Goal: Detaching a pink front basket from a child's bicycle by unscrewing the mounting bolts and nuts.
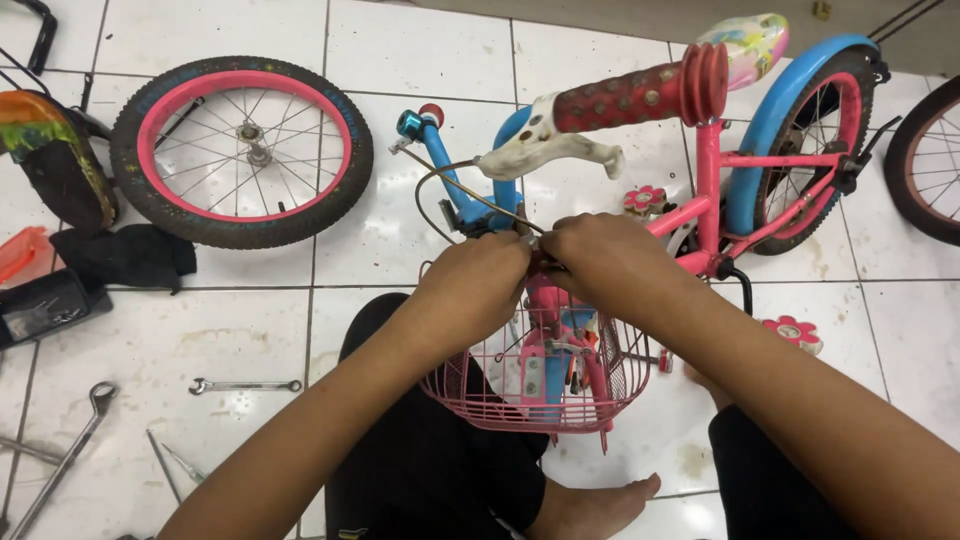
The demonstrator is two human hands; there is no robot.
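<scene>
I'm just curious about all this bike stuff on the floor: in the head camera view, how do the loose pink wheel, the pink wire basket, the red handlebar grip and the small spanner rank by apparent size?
Largest to smallest, as they look:
1. Loose pink wheel
2. Pink wire basket, though nearness to the camera inflates it
3. Red handlebar grip and small spanner: similar length, and the grip sits nearer, so unranked
</scene>
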